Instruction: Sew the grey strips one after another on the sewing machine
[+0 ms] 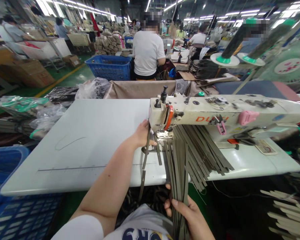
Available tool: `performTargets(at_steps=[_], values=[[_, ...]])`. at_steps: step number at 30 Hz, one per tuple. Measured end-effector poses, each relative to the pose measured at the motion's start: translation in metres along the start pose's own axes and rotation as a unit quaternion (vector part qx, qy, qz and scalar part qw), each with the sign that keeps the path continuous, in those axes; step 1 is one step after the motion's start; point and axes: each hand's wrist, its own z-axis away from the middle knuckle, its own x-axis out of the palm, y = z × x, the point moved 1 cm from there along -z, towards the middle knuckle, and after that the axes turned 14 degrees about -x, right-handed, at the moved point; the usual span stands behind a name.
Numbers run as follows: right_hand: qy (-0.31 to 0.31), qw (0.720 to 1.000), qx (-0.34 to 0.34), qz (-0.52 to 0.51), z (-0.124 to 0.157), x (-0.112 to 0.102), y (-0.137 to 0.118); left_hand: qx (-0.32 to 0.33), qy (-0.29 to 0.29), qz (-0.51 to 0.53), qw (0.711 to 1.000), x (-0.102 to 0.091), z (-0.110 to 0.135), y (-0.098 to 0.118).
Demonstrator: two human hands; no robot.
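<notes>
My left hand (142,134) reaches to the needle area of a white sewing machine (215,115) and pinches a long olive-grey strap (145,156) that hangs down over the table's front edge. My right hand (187,213) is below the table edge, fingers closed round a bundle of the same olive-grey straps (177,166) that rises to the machine's presser foot. More straps (205,153) lie fanned out under the machine arm on the white table (90,143).
A blue crate (12,200) stands at my lower left. Plastic-wrapped bundles (27,113) lie left of the table. Loose straps (285,213) pile at the lower right. A person in a white shirt (147,55) sits ahead with their back to me, beside a blue basket (110,66).
</notes>
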Motion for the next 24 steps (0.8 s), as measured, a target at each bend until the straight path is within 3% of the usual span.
performTargets(at_steps=[13, 24], values=[[-0.011, 0.997, -0.018, 0.075, 0.003, -0.001, 0.003, -0.029, -0.023, -0.048, 0.998, -0.006, 0.003, 0.015], [0.008, 0.993, -0.048, 0.109, 0.002, 0.001, 0.001, -0.06, 0.063, 0.041, 0.995, -0.015, 0.006, 0.021]])
